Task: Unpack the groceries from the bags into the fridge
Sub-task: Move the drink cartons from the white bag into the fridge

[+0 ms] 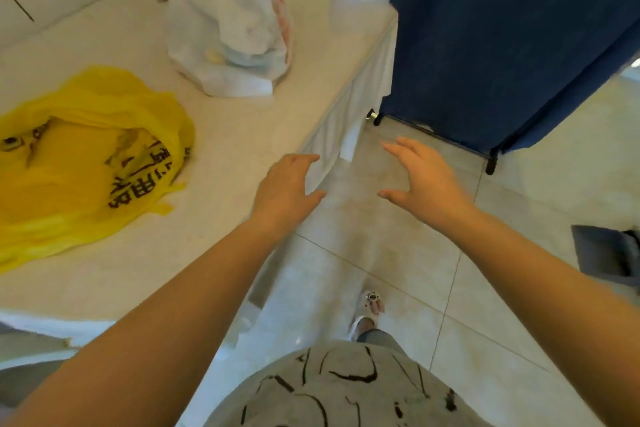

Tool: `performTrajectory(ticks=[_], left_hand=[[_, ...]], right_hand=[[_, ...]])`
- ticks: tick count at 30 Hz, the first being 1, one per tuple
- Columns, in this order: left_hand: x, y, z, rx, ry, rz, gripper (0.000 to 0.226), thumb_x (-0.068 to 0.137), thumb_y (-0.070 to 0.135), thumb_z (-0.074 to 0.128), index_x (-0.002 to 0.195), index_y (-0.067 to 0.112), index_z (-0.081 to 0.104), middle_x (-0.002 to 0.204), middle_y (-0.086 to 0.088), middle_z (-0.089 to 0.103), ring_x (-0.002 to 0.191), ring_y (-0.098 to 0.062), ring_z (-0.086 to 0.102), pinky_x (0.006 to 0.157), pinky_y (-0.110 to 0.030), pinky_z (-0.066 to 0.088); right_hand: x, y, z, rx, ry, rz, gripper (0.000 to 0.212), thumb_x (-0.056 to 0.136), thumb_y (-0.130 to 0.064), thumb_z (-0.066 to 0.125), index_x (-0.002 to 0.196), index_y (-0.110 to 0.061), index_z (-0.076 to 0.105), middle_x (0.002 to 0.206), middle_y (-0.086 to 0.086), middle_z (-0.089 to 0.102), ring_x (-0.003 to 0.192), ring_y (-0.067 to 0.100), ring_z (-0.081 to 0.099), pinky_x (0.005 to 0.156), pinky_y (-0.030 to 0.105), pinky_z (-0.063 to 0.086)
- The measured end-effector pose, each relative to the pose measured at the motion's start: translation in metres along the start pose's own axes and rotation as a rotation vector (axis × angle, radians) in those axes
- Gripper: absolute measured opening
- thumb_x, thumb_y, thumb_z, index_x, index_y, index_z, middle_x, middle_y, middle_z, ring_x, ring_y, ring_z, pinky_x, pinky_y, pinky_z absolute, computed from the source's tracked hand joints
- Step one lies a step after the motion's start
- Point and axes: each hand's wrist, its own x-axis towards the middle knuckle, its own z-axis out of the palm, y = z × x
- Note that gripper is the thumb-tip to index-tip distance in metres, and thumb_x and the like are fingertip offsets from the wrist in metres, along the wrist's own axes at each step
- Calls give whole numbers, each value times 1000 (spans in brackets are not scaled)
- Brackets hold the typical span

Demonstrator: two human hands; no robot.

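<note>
1. Closest to me were my two bare arms, reaching out over the pale tiled floor (398, 288). My left hand (287, 189) hung over the edge of the table and my right hand (424, 180) hung over the floor. Both were loose, with fingers spread, and held nothing.
2. To the left of my hands lay the flat, crumpled yellow plastic bag with dark print (86, 163) on the cream-topped table (221, 135). It looked squashed down. I could not tell if any food was left inside it.
3. Farther off, up and to the left of my hands, stood the tall white plastic bag (232, 21), bulging with things. It sat upright near the far end of the table.
4. My left hand was nearer to both bags than my right. I judged the white bag was the next one to reach for, and the reach had to go forward and left.
5. Behind it all hung a dark blue curtain (502, 28). I could not see the fridge.
</note>
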Motion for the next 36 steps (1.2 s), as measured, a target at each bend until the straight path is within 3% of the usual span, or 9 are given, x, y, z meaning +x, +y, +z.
performTrajectory(ticks=[7,15,23,29,32,36], left_hand=[[98,16,-4,-8,157,-222,59,84,36,65,137,25,41,140,1,42,128,-18,40,104,-32,30],[161,0,-37,38,392,-400,59,84,39,64,136,24,42,139,3,44,128,-16,40,105,-28,31],[245,-40,-103,-2,587,-379,55,85,34,65,134,22,45,137,4,46,129,-12,37,101,-17,21],[281,-63,-147,32,747,-362,48,86,33,64,130,18,50,131,2,52,123,-11,40,101,-15,22],[291,-70,-149,129,788,-339,50,86,43,55,129,17,52,129,-1,55,122,-16,45,102,-23,29],[308,-77,-144,339,764,-294,53,86,48,47,128,16,53,132,-6,54,127,-25,45,106,-46,35]], right_hand=[[149,50,-28,41,-96,-238,74,82,-33,69,144,-24,31,153,3,26,140,21,23,112,35,20],[287,25,-22,64,-227,-520,75,84,-34,67,146,-24,26,155,1,20,143,19,14,114,33,14],[404,-27,-37,177,-3,-802,72,67,-20,82,131,-11,51,139,12,47,128,24,40,106,36,33],[475,-66,-59,119,127,-913,68,71,-21,80,132,-20,51,140,3,46,128,22,43,100,25,28],[507,-74,-62,-30,175,-1029,69,70,-23,81,132,-22,51,139,5,47,129,27,42,104,34,27],[549,-88,-63,-294,170,-1174,70,66,-27,82,130,-22,54,144,9,42,137,30,31,111,61,12]])
